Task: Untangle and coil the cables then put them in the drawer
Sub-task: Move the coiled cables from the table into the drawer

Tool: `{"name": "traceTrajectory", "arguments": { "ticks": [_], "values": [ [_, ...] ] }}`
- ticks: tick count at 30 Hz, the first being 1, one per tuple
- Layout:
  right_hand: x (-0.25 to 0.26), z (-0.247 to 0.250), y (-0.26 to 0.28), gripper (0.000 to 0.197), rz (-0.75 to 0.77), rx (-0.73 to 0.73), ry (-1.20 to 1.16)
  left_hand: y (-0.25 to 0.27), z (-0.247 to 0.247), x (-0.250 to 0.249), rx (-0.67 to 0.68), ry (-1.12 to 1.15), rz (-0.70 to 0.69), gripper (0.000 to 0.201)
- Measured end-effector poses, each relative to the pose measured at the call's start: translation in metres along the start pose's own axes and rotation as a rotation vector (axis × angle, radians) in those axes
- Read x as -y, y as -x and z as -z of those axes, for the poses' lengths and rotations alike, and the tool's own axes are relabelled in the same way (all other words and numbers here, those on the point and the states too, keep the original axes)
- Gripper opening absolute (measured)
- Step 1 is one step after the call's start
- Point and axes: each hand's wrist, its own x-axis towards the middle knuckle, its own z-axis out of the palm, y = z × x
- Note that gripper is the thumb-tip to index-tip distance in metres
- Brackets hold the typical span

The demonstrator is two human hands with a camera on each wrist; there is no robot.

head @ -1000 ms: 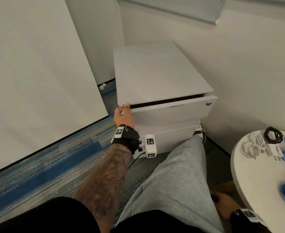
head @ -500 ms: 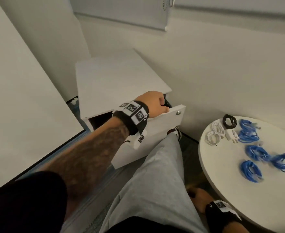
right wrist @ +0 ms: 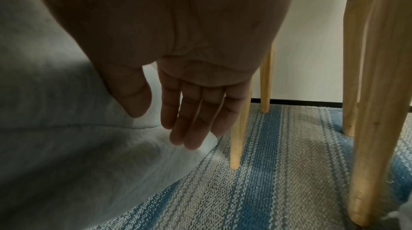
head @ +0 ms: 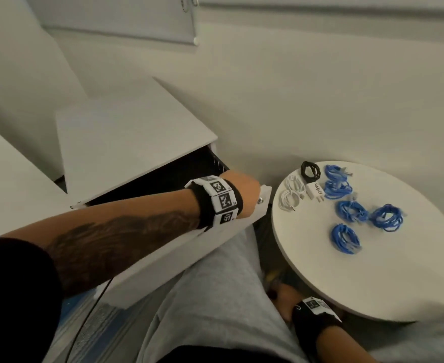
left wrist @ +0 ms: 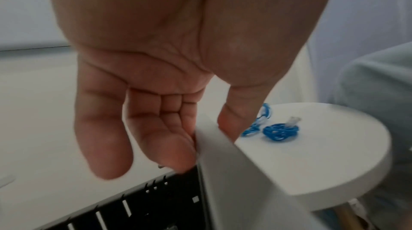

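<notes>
The white cabinet's top drawer stands pulled open, its dark inside showing. My left hand grips the top edge of the drawer front near its right corner. The left wrist view shows the fingers behind the panel and the thumb on its outer face. On the round white table lie several coiled blue cables, two white coils, a black coil and a white charger. My right hand hangs relaxed and empty below the table edge, fingers straight.
My grey trouser leg lies between the drawer and the table. Wooden table legs stand on striped blue-grey carpet close to my right hand. The cabinet top is bare; a wall runs behind it.
My left hand has moved from the drawer front's left corner to its right end, and the drawer has come further out. The view has swung right toward the table.
</notes>
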Motion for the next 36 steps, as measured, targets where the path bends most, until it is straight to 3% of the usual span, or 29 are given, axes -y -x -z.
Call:
{"name": "traceTrajectory", "arguments": {
  "ticks": [7, 11, 14, 19, 21, 23, 26, 32, 36],
  "values": [
    [-0.004, 0.001, 0.003, 0.043, -0.004, 0.023, -0.059, 0.011, -0.006, -0.026, -0.011, 0.024, -0.132, 0.025],
    [-0.010, 0.000, 0.001, 0.040, -0.006, 0.034, -0.046, 0.006, -0.001, -0.028, 0.055, -0.008, -0.171, 0.031],
    [-0.013, -0.001, -0.004, 0.041, 0.006, 0.053, -0.031, -0.006, 0.012, -0.024, 0.164, -0.004, -0.205, 0.039],
    [-0.021, -0.007, -0.013, 0.043, 0.031, 0.077, -0.008, -0.050, 0.038, -0.013, 0.500, 0.224, -0.168, 0.056],
    [-0.021, -0.006, -0.014, 0.045, 0.040, 0.088, -0.019, -0.082, 0.055, -0.011, 0.442, 0.361, -0.150, 0.055],
    [-0.023, -0.009, -0.018, 0.058, 0.039, 0.102, -0.047, -0.122, 0.069, -0.009, 0.257, 0.484, -0.139, 0.045],
    [-0.025, -0.006, -0.016, 0.060, 0.055, 0.117, -0.059, -0.184, 0.069, -0.012, 0.026, 0.498, -0.090, 0.027],
    [-0.024, 0.007, -0.013, 0.049, 0.076, 0.097, -0.057, -0.256, 0.011, -0.034, 0.247, 0.377, -0.059, 0.030],
    [-0.024, 0.010, -0.015, 0.035, 0.101, 0.097, -0.085, -0.266, 0.006, -0.033, 0.251, 0.425, -0.061, 0.022]
  ]
}}
